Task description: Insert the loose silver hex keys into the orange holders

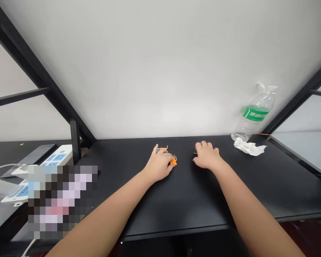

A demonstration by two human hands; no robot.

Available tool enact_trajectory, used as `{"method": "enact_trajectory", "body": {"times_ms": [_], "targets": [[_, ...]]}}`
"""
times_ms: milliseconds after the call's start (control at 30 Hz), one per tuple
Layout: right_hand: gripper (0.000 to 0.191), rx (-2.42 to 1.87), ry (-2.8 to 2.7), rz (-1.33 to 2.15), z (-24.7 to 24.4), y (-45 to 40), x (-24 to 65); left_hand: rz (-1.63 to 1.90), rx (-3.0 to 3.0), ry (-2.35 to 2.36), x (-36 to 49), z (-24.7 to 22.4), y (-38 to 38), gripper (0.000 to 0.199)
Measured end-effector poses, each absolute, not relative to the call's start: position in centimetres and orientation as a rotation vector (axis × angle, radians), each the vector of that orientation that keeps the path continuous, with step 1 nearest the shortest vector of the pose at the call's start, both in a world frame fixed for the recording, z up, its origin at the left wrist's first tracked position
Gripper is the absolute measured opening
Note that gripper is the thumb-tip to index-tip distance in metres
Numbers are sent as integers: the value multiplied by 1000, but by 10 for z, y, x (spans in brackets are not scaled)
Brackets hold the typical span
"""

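Note:
My left hand (159,166) rests on the black tabletop (173,203), its fingers closed over an orange hex key holder (173,161). Short bent ends of silver hex keys (167,147) stick out beyond the fingers, by another bit of orange at the far side. Most of the holder is hidden under the hand. To the right, and apart from it, my right hand (207,156) is curled down close to the table. Thin dark ends of what look like hex keys (195,154) poke out at its left side; the rest is covered by the fingers.
A clear plastic bottle (254,114) with a green label leans against the white wall (163,71) at the right. Crumpled tissue (250,147) lies at its base. Black frame bars (75,137) border the desk. On the left are a white power strip (57,157) with cables and a blurred-out patch.

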State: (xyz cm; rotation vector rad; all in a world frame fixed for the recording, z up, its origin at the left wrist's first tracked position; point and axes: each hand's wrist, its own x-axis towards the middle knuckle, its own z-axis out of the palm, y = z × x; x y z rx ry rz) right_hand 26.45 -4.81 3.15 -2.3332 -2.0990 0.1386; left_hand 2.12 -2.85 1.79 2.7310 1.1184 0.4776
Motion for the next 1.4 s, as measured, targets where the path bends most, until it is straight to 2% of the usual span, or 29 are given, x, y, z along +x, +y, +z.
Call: {"method": "enact_trajectory", "body": {"times_ms": [133, 300, 433, 600, 667, 733, 800, 1000, 1133, 1233, 1333, 1400], "targets": [[40, -2337, -2115, 364, 30, -42, 297, 493, 2741, 1093, 21, 21, -30, 15], [27, -2308, -2150, 470, 24, -38, 307, 495, 2728, 1093, 23, 23, -33, 21], [27, -2223, -2143, 525, 26, -36, 302, 461, 2703, 1071, 25, 25, -36, 21], [32, -2278, -2153, 342, 31, -38, 303, 475, 2683, 1028, 23, 23, -37, 29], [36, -2369, -2105, 362, 33, -38, 307, 466, 2645, 1049, 21, 22, -37, 31], [31, -2383, -2093, 447, 33, -38, 308, 453, 2594, 1054, 21, 22, -36, 27], [25, -2347, -2115, 487, 32, -38, 303, 436, 2539, 1053, 21, 22, -36, 25], [31, -2210, -2170, 450, 29, -39, 278, 453, 2368, 1139, 22, 20, -33, 38], [35, -2153, -2163, 391, 24, -40, 274, 539, 2336, 1057, 23, 20, -34, 39], [34, -1912, -2148, 310, 24, -43, 269, 626, 2357, 1047, 24, 22, -35, 38], [29, -1456, -2229, 488, 26, -47, 257, 723, 2369, 1035, 24, 22, -36, 37], [20, -1241, -2265, 578, 27, -48, 246, 775, 2338, 1027, 23, 22, -35, 37]]}}
